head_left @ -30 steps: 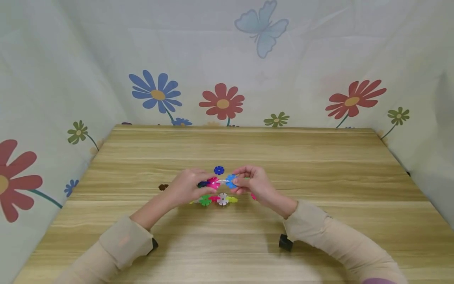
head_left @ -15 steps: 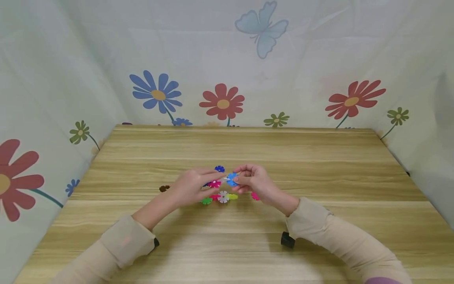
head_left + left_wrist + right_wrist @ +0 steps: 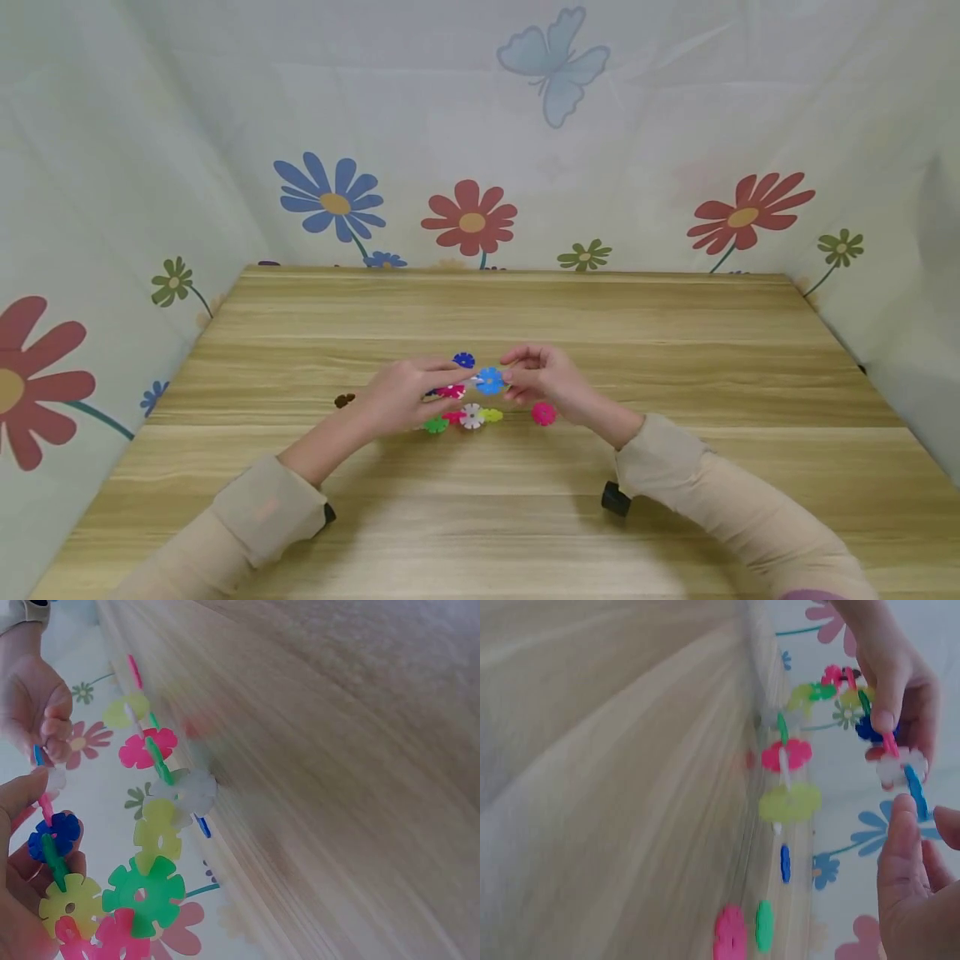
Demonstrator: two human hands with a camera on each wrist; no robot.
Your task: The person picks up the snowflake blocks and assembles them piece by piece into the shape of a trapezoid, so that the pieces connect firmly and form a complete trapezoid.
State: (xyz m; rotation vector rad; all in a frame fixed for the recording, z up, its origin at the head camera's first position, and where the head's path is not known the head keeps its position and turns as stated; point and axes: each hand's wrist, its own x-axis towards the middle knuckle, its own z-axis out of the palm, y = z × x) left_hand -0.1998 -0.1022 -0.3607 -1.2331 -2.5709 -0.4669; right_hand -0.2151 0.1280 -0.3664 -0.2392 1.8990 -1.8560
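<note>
Slotted snowflake discs are joined into a chain that loops close over the table. My left hand (image 3: 408,392) pinches it near a pink disc (image 3: 889,744), with a white disc (image 3: 900,766) just past the fingertips. From the white disc a light blue disc (image 3: 491,381) sticks out to the right. My right hand (image 3: 551,383) is at that blue disc's edge, thumb and finger spread apart around it. Below my left hand the chain runs through a dark blue disc (image 3: 55,836), a yellow disc (image 3: 71,907) and a green disc (image 3: 146,896). My left palm partly hides it in the head view.
On the wooden table (image 3: 480,517) a loose pink disc (image 3: 543,413) lies below my right hand. Another dark blue disc (image 3: 463,360) lies behind the chain, and a green disc (image 3: 764,926) shows in the right wrist view. A flower-printed cloth (image 3: 637,150) stands behind.
My right fingers have let go of the light blue disc and drawn slightly right, uncovering more of it and the loose pink disc. My left hand keeps its grip, almost still.
</note>
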